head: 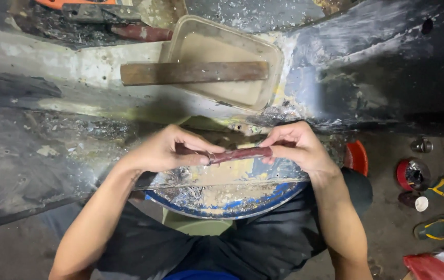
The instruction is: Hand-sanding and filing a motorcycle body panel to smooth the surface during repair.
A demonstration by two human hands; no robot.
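Observation:
A dark red-brown rod (240,154) is held level between both hands, over a worn blue-rimmed round lid (227,199). My left hand (167,150) grips the rod's left end, fingers curled around it, thumb pressing where a thin metal ring sits on the rod. My right hand (294,145) pinches the rod's right end with its fingertips. My legs in dark trousers are below the lid.
A shallow beige plastic tray (271,57) of cloudy liquid sits beyond the hands with a flat brown bar (193,72) across it. A grimy metal workbench (40,129) spreads left and right. Red containers (411,173) and sandals (434,228) lie on the floor at right.

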